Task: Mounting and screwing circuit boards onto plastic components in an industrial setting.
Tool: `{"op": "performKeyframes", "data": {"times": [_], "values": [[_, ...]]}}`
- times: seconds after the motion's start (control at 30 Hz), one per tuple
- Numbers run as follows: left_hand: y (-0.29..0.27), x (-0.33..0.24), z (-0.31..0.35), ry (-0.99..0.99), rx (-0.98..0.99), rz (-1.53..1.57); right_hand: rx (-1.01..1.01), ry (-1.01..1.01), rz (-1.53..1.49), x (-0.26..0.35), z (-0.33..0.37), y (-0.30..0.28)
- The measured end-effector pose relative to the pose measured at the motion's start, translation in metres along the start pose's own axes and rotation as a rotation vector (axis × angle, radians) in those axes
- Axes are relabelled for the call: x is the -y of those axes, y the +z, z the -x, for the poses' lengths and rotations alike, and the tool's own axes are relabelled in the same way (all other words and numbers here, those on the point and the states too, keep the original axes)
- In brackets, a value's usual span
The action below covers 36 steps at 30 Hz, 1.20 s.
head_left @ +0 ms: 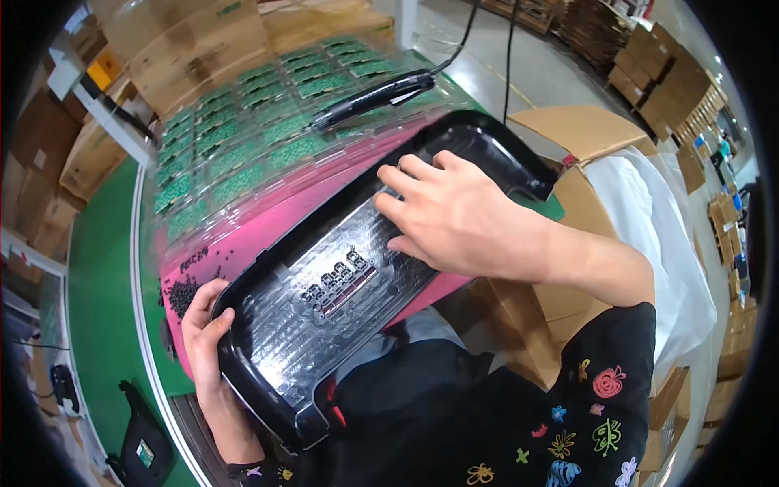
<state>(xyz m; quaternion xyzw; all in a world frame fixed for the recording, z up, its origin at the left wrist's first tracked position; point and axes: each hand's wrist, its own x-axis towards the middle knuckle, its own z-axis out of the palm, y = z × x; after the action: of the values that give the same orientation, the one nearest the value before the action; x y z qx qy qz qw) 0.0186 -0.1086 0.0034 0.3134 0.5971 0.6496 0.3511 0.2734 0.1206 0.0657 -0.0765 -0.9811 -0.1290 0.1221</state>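
Note:
A long black plastic housing point(268, 325) lies tilted across the front of my body, its hollow inner side facing up. Several digit-shaped cutouts and a row of small slots point(349, 294) show in the middle of its shiny panel. My left hand point(207, 329) is closed around the housing's left end, thumb over the rim. Over the right half of the panel, my right hand point(454, 211) has its fingers apart and bent, reaching toward the far rim. The palm side is hidden, and I see nothing held in it.
Behind the housing are clear trays of green circuit boards point(235, 146), with a black electric screwdriver point(373, 99) on them. Small black parts point(185, 294) lie on the pink mat point(243, 235). An open cardboard box point(580, 134) with a white bag point(641, 219) stands right. Another black housing point(146, 438) is lower left.

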Motion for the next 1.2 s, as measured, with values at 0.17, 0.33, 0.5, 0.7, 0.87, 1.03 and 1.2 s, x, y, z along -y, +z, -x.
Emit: {"op": "performKeyframes", "data": {"times": [0.17, 0.33, 0.5, 0.7, 0.87, 1.03, 1.2], "values": [[-0.005, -0.004, -0.021, 0.051, 0.026, -0.409, -0.012, -0.074, -0.196, 0.002, -0.019, 0.014], [0.019, -0.006, -0.046, 0.237, 0.008, -0.862, -0.015, -0.093, -0.274, 0.003, -0.035, 0.017], [0.062, -0.051, -0.05, 0.495, 0.204, -0.836, 0.047, -0.06, -0.16, 0.008, -0.06, 0.022], [0.086, -0.059, -0.066, 0.032, 1.008, -0.074, 0.2, -0.176, -0.064, 0.046, -0.122, 0.046], [0.033, -0.027, -0.1, 0.198, 0.397, -0.427, 0.063, -0.007, -0.076, -0.009, -0.184, 0.065], [0.022, -0.013, -0.102, 0.355, 0.502, -0.931, 0.189, 0.377, 0.114, -0.119, -0.217, 0.119], [0.022, -0.009, -0.107, 0.365, 0.428, -1.017, 0.283, 0.313, -0.043, -0.149, -0.217, 0.146]]}}
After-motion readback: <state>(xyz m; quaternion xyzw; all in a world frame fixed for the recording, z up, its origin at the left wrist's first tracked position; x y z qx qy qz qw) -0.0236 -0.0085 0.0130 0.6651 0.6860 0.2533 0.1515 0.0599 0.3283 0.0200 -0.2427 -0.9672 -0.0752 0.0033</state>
